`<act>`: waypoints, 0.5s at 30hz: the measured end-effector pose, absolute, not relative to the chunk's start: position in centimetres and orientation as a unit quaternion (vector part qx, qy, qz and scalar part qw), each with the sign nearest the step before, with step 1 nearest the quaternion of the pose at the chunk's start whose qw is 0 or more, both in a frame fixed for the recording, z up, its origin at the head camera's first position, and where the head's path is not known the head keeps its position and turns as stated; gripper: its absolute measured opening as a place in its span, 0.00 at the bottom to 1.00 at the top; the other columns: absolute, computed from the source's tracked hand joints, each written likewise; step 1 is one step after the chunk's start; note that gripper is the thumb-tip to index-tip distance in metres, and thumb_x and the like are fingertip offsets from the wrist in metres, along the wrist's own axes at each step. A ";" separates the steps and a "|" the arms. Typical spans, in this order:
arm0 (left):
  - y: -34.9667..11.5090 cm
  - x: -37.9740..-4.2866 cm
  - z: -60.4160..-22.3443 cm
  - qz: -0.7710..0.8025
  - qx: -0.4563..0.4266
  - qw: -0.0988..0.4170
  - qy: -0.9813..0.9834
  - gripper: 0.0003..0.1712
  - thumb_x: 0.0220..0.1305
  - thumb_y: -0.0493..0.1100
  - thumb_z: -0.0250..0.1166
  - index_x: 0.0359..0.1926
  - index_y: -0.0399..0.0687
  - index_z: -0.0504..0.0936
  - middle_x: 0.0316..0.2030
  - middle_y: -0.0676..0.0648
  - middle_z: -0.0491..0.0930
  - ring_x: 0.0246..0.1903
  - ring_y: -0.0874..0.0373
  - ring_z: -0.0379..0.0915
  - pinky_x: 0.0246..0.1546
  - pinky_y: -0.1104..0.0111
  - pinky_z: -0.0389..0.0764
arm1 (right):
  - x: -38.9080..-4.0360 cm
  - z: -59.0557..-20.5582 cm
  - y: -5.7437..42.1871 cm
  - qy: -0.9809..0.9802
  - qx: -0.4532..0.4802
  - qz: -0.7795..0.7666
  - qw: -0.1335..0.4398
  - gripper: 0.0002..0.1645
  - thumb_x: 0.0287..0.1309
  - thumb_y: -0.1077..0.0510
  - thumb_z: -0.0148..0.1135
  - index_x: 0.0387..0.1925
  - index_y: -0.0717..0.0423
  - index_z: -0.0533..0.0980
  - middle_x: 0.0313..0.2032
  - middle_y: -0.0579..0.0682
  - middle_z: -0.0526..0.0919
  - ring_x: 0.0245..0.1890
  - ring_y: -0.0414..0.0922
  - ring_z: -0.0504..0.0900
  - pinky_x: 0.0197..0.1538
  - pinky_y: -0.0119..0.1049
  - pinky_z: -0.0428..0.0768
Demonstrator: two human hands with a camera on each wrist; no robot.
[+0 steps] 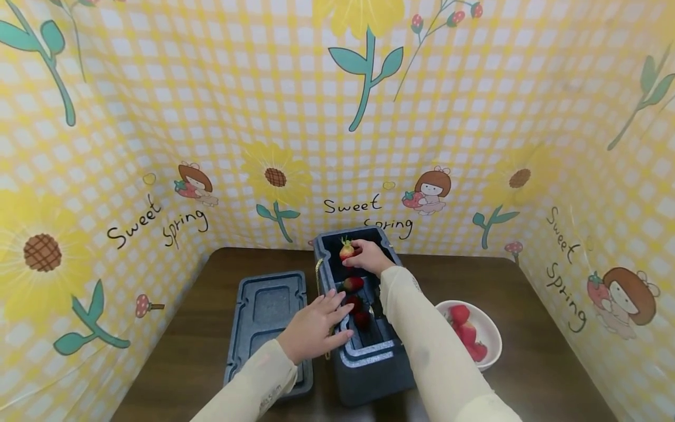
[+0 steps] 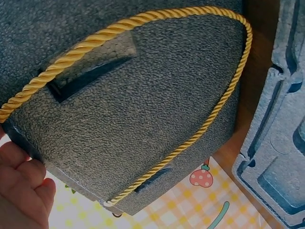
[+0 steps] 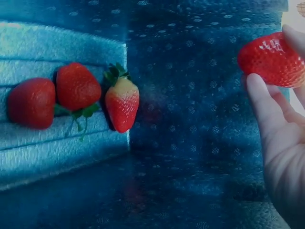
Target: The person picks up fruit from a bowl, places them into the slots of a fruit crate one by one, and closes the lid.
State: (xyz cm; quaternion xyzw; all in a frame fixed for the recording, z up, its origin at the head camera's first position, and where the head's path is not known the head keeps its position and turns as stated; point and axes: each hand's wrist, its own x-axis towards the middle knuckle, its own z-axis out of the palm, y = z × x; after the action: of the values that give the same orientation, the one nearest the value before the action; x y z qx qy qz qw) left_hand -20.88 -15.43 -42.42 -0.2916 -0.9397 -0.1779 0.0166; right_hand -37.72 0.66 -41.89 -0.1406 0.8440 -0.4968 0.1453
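While the right hand (image 1: 373, 258) pinches a strawberry (image 1: 346, 252) between thumb and fingers above the far end of an open dark box (image 1: 375, 378) in the head view, the left hand (image 1: 315, 328) rests at the box's left rim, its fingers extended and spread, holding nothing. The box stands on a dark wooden counter (image 1: 538, 351), roughly midway between its left and right edges, with its far end by the back edge. Three other strawberries (image 1: 353, 285) lie inside. A matching lid (image 1: 274, 305) lies on the side toward the counter's left edge, just beside the box; toward the right edge sits a white bowl (image 1: 494, 334) with red strawberries (image 1: 467, 333), partly hidden by a pale sleeve (image 1: 422, 340). Yellow checked cloth (image 1: 237, 88) rises behind the back edge and along both sides.

From the left wrist, the fingertips touch the box's rim, and a twisted yellow rope (image 2: 238, 81) loops across its textured side.

From the right wrist, the pinched strawberry looks glossy red, apart from the three, which lie in a row on a ridged surface.
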 end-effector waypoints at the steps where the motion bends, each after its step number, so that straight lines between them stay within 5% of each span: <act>1: -15.4 -20.9 -42.4 -0.175 -0.291 0.020 -0.940 0.32 0.67 0.58 0.55 0.64 0.44 0.72 0.67 0.40 0.65 0.68 0.46 0.55 0.66 0.53 0.58 | -37.8 -42.0 0.6 0.846 -0.140 -0.495 0.144 0.37 0.54 0.62 0.68 0.65 0.66 0.65 0.52 0.64 0.77 0.46 0.51 0.81 0.53 0.42 0.78; 15: -15.7 -20.9 -42.7 -0.160 -0.306 0.039 -0.937 0.31 0.68 0.58 0.53 0.64 0.44 0.73 0.66 0.39 0.65 0.67 0.46 0.58 0.66 0.53 0.59 | -37.9 -42.8 -0.4 0.864 -0.143 -0.461 0.141 0.37 0.53 0.63 0.68 0.63 0.69 0.66 0.52 0.63 0.78 0.47 0.52 0.80 0.52 0.43 0.78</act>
State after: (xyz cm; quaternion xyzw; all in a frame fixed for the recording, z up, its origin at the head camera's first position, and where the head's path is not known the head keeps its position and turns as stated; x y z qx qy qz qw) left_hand -20.95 -15.72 -42.67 -0.3064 -0.9375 -0.1603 0.0391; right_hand -37.86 -0.44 -42.77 -0.1429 0.8642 -0.4612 0.1414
